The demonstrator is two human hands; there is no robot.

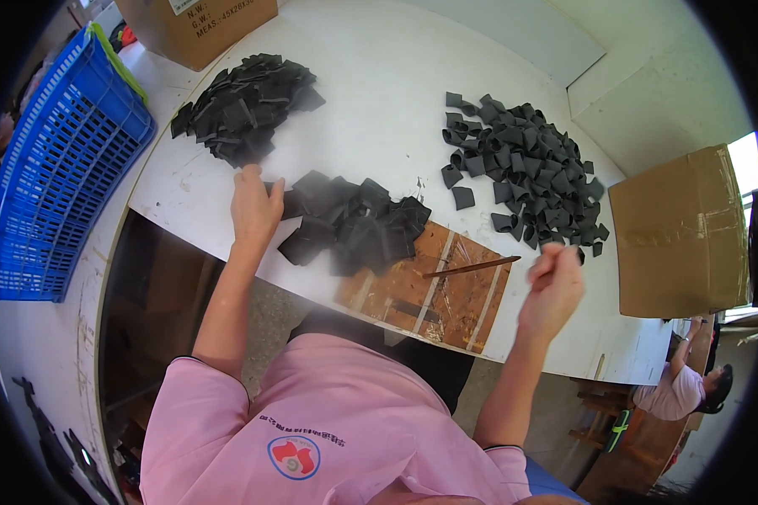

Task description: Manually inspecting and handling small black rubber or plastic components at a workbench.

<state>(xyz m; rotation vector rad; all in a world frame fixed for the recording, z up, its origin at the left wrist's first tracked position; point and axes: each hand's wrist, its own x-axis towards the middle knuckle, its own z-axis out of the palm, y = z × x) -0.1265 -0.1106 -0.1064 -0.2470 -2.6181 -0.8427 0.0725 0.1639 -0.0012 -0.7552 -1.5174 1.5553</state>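
My left hand is at the near edge of a heap of flat black pieces, its thumb apart from its fingers. Just right of it lies a second loose pile of flat black pieces, partly over a worn brown board. My right hand is closed and blurred by motion, by the near end of a heap of small folded black loops. Whatever its fingers hold cannot be made out. Between my hands a thin brown stick lies across the board.
The white table carries the heaps. A blue plastic basket stands at the left, with a cardboard box at the far left. Another cardboard box is at the right edge. A person in pink works beyond it.
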